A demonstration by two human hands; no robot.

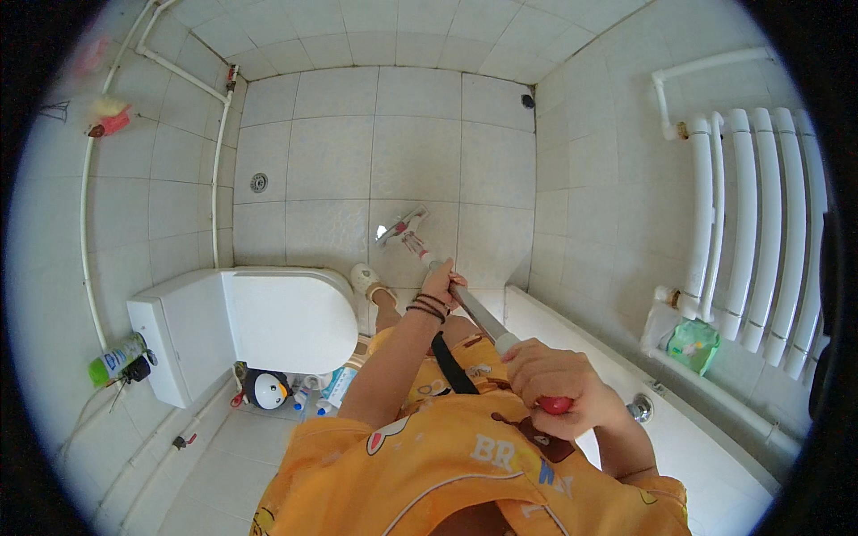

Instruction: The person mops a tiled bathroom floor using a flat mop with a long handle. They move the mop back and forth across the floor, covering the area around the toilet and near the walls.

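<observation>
I hold a mop with a white-and-grey pole [480, 310] in both hands. My left hand [444, 284] wraps the lower pole, with dark bands around that wrist. Near the upper end, my right hand [558, 387] closes around the grip, and the red end cap [555, 405] shows by its fingers. The flat mop head [402, 226], with red parts at its middle, lies tilted across the pale tiled floor [415, 157]. What is under the head is hidden. Left of the head, the floor tiles have a wet-looking sheen.
A white toilet [295, 320] stands left, beside my foot in a pale clog [365, 278]. Bottles [335, 388] and a penguin-faced item [269, 390] sit behind it. A bathtub [570, 321] borders my right, below a white radiator [751, 228]. A drain [259, 182] lies far left.
</observation>
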